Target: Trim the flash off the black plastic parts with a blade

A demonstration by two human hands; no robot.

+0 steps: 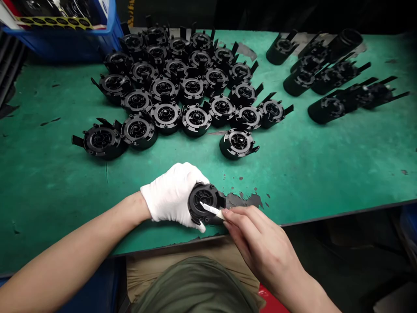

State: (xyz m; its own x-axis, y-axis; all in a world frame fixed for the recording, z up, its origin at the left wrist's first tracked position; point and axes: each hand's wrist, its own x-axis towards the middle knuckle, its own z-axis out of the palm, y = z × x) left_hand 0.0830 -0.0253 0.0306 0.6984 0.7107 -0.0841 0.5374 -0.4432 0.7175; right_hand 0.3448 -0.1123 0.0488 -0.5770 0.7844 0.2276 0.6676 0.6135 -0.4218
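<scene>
My left hand (pixel 172 194), in a white glove, is closed round a round black plastic part (pixel 204 201) near the table's front edge. My bare right hand (pixel 257 241) pinches a small white blade-like tool (pixel 211 210), whose tip rests on the part's face. Both hands meet over the green table top (pixel 325 165), just left of a worn patch where the green surface has flaked off.
Several identical black round parts (pixel 182 82) stand in rows across the middle and back of the table. More of them lie on their sides at the back right (pixel 332 74). A blue bin (pixel 65 30) sits at the back left corner.
</scene>
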